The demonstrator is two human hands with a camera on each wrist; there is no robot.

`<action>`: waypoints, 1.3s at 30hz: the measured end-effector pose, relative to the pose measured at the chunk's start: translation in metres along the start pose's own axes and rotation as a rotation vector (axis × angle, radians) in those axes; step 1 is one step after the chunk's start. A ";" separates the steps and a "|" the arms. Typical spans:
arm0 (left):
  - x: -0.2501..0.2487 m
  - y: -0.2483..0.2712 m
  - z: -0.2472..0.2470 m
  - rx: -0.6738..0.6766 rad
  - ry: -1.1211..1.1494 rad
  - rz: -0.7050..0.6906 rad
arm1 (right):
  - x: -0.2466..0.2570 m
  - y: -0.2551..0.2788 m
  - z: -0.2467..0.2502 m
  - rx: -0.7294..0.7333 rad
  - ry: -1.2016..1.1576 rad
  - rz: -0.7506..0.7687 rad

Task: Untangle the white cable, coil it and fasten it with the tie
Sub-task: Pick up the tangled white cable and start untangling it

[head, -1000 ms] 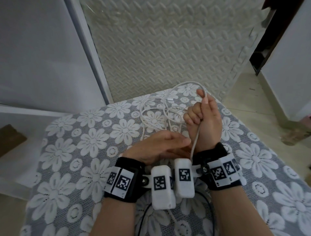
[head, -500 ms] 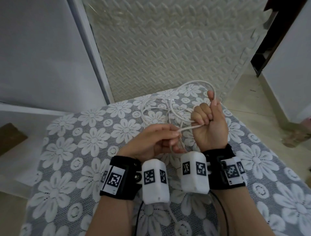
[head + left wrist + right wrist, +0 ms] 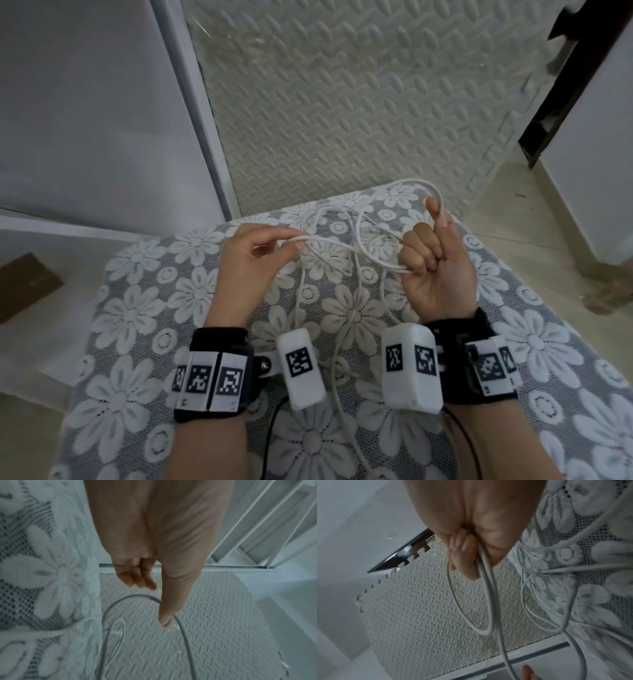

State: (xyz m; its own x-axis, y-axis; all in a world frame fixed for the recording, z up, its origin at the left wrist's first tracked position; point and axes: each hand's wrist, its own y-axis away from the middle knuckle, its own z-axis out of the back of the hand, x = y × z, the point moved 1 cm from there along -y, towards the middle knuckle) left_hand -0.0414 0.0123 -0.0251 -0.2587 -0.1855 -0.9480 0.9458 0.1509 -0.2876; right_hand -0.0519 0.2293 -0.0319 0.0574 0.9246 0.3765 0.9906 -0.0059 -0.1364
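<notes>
right hand fisted on white cable loops, left hand pinching a strand above the table; pulling apart now could probably tighten that tangle

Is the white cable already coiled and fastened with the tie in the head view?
No: the white cable sprawls in loose loops between the left hand and right hand.
</notes>
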 end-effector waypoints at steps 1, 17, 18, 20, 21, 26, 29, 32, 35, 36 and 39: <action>-0.001 0.001 -0.001 -0.002 0.008 -0.015 | 0.000 0.000 0.000 -0.005 0.011 -0.013; -0.011 0.004 -0.033 0.173 0.803 0.524 | -0.017 0.004 -0.006 -0.022 0.211 -0.180; -0.014 0.005 -0.033 0.204 0.853 0.555 | -0.017 0.003 -0.006 -0.022 0.210 -0.178; -0.015 0.006 -0.035 0.211 0.855 0.599 | -0.017 0.004 -0.006 -0.017 0.208 -0.180; -0.015 0.007 -0.036 0.194 0.828 0.617 | -0.018 0.004 -0.007 -0.008 0.216 -0.185; -0.010 0.005 -0.041 0.106 0.725 0.698 | -0.022 0.005 -0.007 0.012 0.216 -0.204; -0.010 0.005 -0.044 0.102 0.713 0.720 | -0.021 0.005 -0.008 0.011 0.216 -0.203; -0.008 0.005 -0.050 0.119 0.621 0.743 | -0.023 0.006 -0.010 0.015 0.265 -0.211; -0.005 0.004 -0.050 0.126 0.517 0.722 | -0.024 0.007 -0.009 0.025 0.327 -0.226; -0.005 0.004 -0.049 0.127 0.503 0.711 | -0.025 0.007 -0.009 0.025 0.356 -0.225; -0.006 0.004 -0.047 0.138 0.499 0.689 | -0.028 0.009 -0.012 0.015 0.456 -0.220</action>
State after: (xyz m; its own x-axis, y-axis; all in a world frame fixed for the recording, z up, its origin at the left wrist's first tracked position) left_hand -0.0456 0.0594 -0.0270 0.3566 0.3574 -0.8632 0.9304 -0.0522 0.3628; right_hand -0.0428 0.1990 -0.0331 -0.1006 0.6428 0.7594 0.9836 0.1789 -0.0211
